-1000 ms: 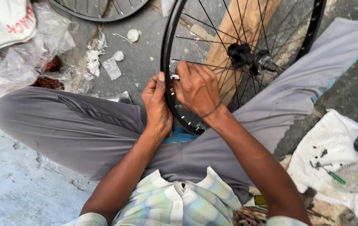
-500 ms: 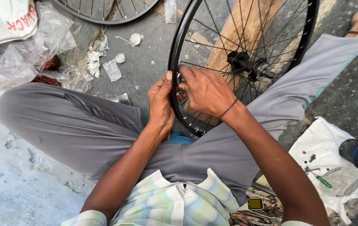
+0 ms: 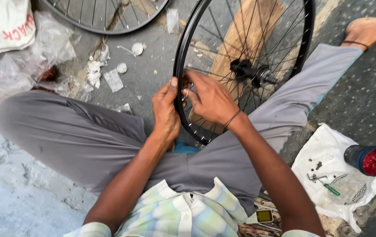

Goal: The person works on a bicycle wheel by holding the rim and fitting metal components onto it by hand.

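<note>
Between the seated person's legs, a black bicycle wheel stands upright on the ground. Left hand grips its rim; right hand pinches a spoke just inside. Nearby lies a white cloth.

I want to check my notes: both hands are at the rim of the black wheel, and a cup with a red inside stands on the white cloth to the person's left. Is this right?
One detail is wrong. In the head view the cup stands on the white cloth to the person's right, not left. The left hand and right hand are indeed at the rim of the black wheel.
</note>
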